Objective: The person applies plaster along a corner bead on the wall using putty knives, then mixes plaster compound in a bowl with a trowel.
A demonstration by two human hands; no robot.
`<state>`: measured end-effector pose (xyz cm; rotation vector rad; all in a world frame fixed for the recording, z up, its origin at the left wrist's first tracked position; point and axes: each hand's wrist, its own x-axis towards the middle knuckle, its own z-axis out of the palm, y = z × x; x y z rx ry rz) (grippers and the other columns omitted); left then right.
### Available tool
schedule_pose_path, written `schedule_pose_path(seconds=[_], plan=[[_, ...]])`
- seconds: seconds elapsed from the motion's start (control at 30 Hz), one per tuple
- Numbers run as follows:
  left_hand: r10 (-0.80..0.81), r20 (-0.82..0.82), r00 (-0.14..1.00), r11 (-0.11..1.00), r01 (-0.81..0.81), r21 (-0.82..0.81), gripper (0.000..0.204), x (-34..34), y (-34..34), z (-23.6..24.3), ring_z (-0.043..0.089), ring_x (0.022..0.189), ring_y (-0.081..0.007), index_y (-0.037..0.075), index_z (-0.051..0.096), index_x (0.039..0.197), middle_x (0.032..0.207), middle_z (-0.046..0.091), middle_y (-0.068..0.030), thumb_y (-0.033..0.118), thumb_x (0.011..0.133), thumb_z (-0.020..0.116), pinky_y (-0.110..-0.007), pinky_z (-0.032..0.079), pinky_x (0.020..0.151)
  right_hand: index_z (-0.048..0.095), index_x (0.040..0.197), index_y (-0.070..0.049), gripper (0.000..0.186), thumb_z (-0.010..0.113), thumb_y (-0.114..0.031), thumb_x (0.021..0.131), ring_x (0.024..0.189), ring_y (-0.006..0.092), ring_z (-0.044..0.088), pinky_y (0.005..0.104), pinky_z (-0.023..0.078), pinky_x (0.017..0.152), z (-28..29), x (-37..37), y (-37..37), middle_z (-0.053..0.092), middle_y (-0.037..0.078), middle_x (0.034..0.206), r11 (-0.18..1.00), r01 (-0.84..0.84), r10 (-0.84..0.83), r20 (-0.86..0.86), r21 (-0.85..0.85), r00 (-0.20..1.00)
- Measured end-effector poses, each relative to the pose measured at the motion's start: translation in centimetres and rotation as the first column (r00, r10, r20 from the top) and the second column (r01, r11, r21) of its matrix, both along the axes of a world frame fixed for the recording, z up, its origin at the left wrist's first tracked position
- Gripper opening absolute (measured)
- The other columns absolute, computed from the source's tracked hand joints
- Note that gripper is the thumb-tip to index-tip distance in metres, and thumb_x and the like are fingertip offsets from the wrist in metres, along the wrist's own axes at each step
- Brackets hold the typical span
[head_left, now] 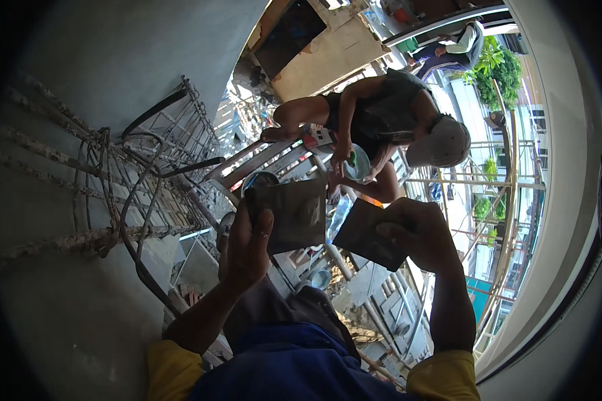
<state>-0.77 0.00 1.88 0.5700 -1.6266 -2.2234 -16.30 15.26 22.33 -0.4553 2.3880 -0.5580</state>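
My left hand (247, 247) grips a dark, flat square plate (291, 214) with a smear of grey material on its face, held upright at the centre of the view. My right hand (415, 234) is closed on a second dark square plate (364, 234), tilted, just right of the first with a small gap between them. A round container (261, 182) sits behind the left plate, partly hidden by it.
A co-worker (374, 107) crouches on wooden planks (247, 167) ahead, holding a bowl and green item. Another person (455, 50) is farther back. Bent rebar (114, 187) juts beside the grey wall (140, 60) at left. Scaffolding (512, 180) stands right; cluttered boards (368, 301) lie below.
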Motion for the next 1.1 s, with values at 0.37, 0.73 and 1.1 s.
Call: schedule_pose_path(seconds=[0.37, 0.73, 1.1], plan=[[-0.038, 0.095, 0.995, 0.992, 0.049, -0.115, 0.050, 1.2, 0.9, 1.4, 0.058, 0.096, -0.0295, -0.004, 0.046, 0.122, 0.109, 0.058, -0.0189, 0.041, 0.098, 0.044, -0.037, 0.045, 0.085, 0.064, 0.083, -0.001, 0.015, 0.069, -0.014, 0.079, 0.052, 0.0232, 0.060, 0.0321, 0.047, 0.055, -1.8, 1.3, -1.4, 0.061, 0.012, 0.062, 0.938, -0.308, 0.344, -0.313, 0.161, 0.885], [0.070, -0.042, 0.997, 0.992, -0.066, 0.103, 0.051, 0.6, 0.8, 1.3, 0.051, 0.103, -0.0235, -0.005, 0.042, 0.122, 0.111, 0.051, -0.0160, 0.040, 0.097, 0.046, -0.036, 0.042, 0.090, 0.052, 0.086, -0.003, 0.010, 0.059, -0.009, 0.090, 0.082, 0.0125, 0.060, 0.0284, 0.051, 0.078, 10.3, -5.2, 2.3, 0.058, 0.006, 0.085, 0.457, -0.391, -0.638, -0.601, -0.799, 0.481], [0.115, -0.012, 0.993, 0.987, -0.113, 0.115, 0.049, 0.5, 1.8, 1.2, 0.053, 0.098, -0.0237, -0.004, 0.045, 0.118, 0.107, 0.054, -0.0150, 0.040, 0.098, 0.046, -0.035, 0.043, 0.087, 0.058, 0.097, -0.002, 0.011, 0.054, -0.009, 0.090, 0.093, 0.0175, 0.063, 0.0279, 0.054, 0.078, 14.9, -8.5, 3.8, 0.061, 0.010, 0.099, 0.312, -0.520, -0.782, -0.525, -0.795, 0.335]])
